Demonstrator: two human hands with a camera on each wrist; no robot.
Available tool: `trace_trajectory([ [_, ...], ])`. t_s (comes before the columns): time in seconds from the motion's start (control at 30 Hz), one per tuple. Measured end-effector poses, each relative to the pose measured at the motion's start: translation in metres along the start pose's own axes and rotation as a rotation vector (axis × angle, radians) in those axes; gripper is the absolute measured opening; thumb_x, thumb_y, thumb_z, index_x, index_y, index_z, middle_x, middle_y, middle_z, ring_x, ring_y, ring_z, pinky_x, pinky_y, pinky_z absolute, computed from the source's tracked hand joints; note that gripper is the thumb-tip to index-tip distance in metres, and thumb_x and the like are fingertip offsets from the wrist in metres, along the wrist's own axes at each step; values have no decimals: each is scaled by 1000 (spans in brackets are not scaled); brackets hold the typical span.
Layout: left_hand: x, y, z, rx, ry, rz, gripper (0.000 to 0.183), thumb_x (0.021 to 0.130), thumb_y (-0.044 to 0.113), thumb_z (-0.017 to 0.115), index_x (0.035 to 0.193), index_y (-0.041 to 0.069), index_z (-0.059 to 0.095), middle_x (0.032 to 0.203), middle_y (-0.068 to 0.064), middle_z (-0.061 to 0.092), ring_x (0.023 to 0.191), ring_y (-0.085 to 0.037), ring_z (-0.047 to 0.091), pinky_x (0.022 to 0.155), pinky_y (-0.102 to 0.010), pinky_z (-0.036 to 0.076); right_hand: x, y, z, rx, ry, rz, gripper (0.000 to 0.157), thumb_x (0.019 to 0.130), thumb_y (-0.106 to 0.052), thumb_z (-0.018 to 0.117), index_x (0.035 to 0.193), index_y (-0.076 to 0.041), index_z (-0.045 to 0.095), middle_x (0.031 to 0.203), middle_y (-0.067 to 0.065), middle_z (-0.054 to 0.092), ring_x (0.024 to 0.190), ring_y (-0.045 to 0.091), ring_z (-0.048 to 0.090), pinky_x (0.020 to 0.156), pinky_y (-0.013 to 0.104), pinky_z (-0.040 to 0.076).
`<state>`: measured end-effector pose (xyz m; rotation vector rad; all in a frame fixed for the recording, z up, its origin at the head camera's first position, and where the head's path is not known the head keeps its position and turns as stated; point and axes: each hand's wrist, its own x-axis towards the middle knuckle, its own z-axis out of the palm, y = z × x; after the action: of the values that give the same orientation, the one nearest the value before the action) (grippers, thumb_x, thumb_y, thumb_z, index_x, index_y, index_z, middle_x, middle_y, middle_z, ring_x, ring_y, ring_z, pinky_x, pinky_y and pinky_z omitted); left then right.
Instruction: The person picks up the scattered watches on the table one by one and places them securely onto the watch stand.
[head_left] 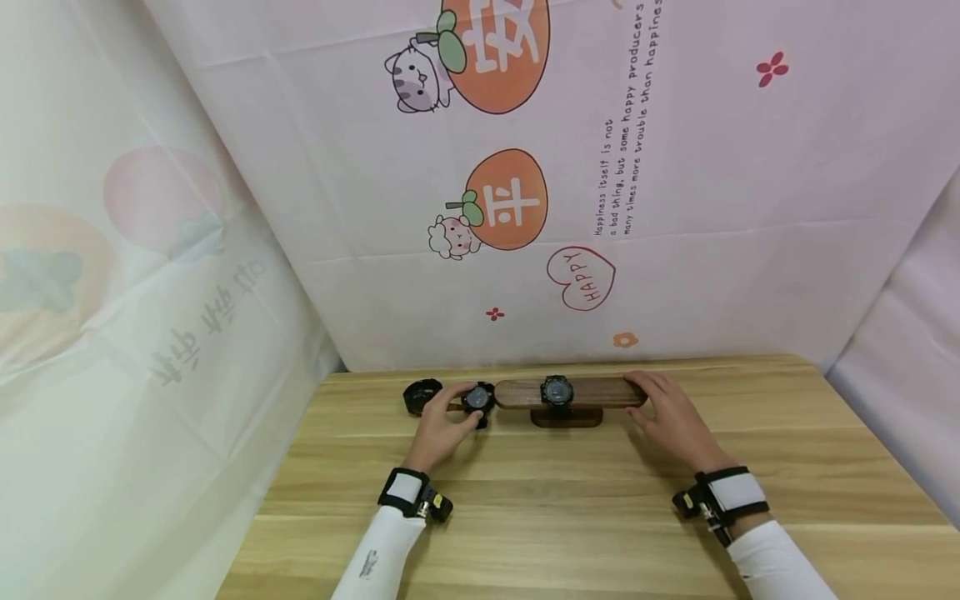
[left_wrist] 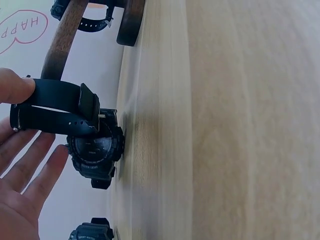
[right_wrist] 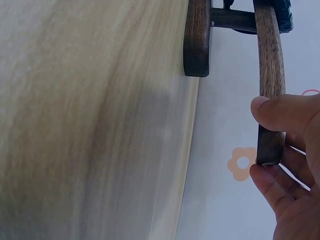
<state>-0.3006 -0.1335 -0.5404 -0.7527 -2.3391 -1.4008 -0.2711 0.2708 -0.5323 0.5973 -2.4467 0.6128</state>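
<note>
My left hand point(head_left: 437, 432) pinches a black digital watch point(head_left: 477, 398) between thumb and fingers, its strap point(left_wrist: 55, 95) closed in a loop. That loop is right at the left end of a dark wooden watch stand's crossbar point(head_left: 517, 394). Another watch point(head_left: 557, 392) sits around the bar's middle, above the stand's base point(head_left: 566, 418). On the right, my other hand point(head_left: 675, 423) grips the bar's right end, thumb point(right_wrist: 280, 112) on one side and fingers on the other. Behind the held watch, the left wrist view shows another black watch point(left_wrist: 92, 147) on the table.
A further black watch point(head_left: 422, 397) lies left of my left hand on the wood-grain table point(head_left: 540, 508). Along the table's far edge hangs a white printed cloth point(head_left: 720, 250), with more cloth point(head_left: 90, 433) at the left side.
</note>
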Motion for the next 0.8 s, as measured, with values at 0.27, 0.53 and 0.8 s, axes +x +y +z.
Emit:
trace_trajectory([
  [0.27,2,0,3,24,-18,19,49,87,17,72,131,4,57,125,-10,58,104,-27,59,85,-50,54,-1,1,1,-7,-3,9,63,74,-5,80,131,-3,55,125,21,57,114,37,50,91,54,47],
  [0.53,4,3,5,40,-20,-7,48,87,19,73,131,9,58,125,-8,60,105,-27,59,86,-51,53,0,1,0,-11,1,12,63,72,-3,81,130,-2,55,125,20,57,114,36,50,91,54,47],
  [0.8,8,4,10,40,-4,11,47,87,19,73,131,16,58,125,-6,60,105,-22,60,87,-47,54,0,-1,0,-8,5,5,65,71,-4,82,130,-2,55,124,21,57,115,37,49,91,54,47],
])
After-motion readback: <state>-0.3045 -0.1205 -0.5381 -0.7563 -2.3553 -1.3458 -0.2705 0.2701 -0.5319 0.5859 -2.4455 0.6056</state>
